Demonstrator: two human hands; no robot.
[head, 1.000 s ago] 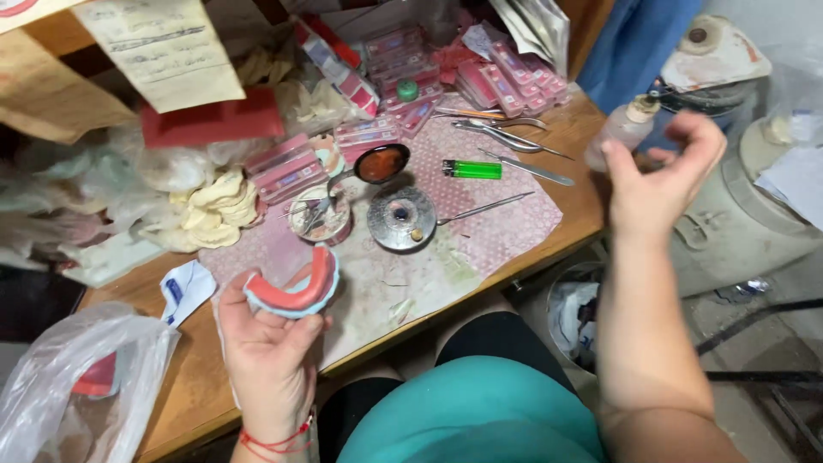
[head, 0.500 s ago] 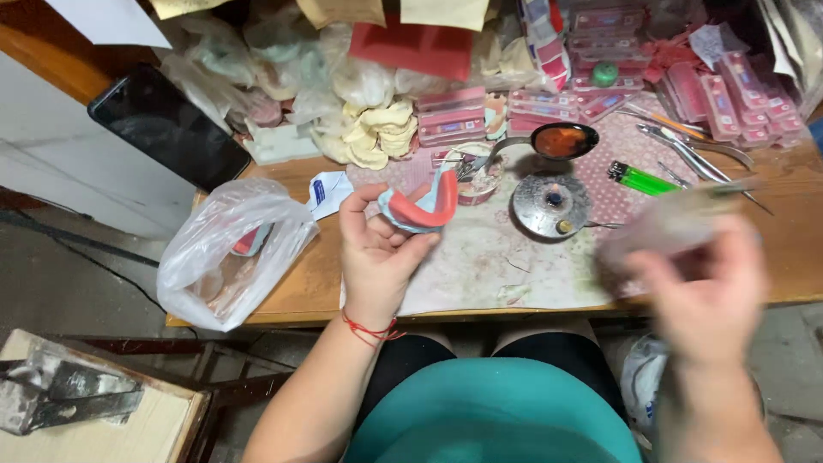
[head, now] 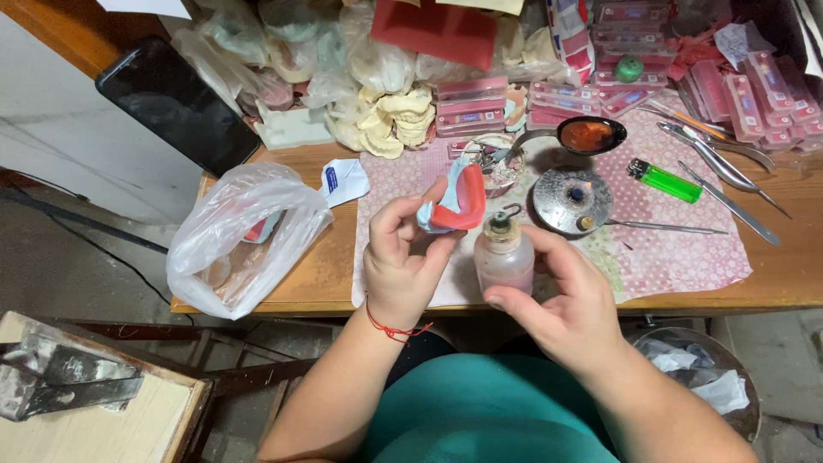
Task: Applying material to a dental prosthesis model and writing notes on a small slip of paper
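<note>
My left hand holds a horseshoe-shaped red wax rim on a pale blue base, lifted over the front of the wooden table. My right hand grips a small clear plastic bottle with a dark cap, upright and just right of the wax rim. The two nearly touch.
On the patterned cloth lie a round metal burner, a green lighter, a spoon with red wax, and metal pliers and tools. Plaster casts and pink boxes crowd the back. A clear plastic bag and a phone sit left.
My right hand came in from the far right with the bottle and now holds it beside the wax rim. The view swung left and settled over the table.
</note>
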